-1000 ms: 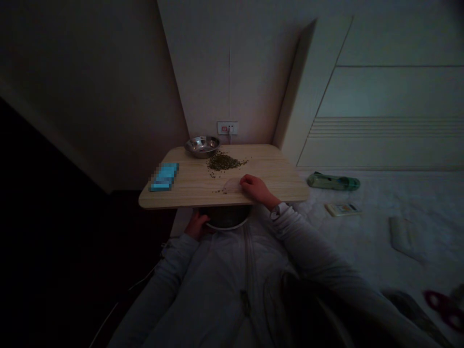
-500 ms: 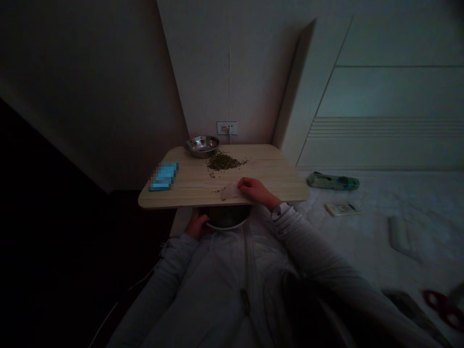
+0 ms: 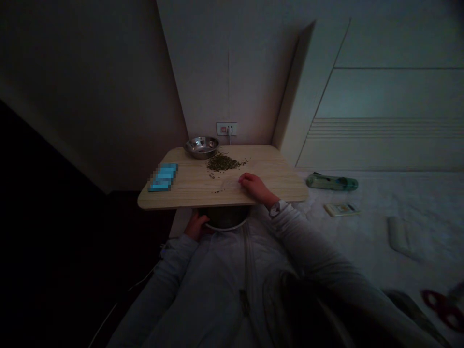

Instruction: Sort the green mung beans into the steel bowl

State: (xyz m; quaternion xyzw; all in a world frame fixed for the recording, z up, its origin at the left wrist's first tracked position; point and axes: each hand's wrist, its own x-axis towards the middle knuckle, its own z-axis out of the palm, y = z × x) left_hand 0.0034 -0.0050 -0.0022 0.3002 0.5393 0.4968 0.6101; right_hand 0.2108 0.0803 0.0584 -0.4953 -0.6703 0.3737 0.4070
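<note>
Right hand [image 3: 253, 187] pinching a clear sheet [image 3: 229, 184] near the front edge of the table [image 3: 282, 176], my left hand [image 3: 196, 225] gripping a bowl [image 3: 226, 220] below, blue screen [image 3: 164, 178] blurring unreadably leftward.

wall socket [image 3: 226, 128], panelled headboard [image 3: 391, 92], quilted bedding [image 3: 369, 239]

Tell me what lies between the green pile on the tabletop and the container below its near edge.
In the head view, a few loose grains, a translucent piece in the right hand and bare tabletop.
</note>
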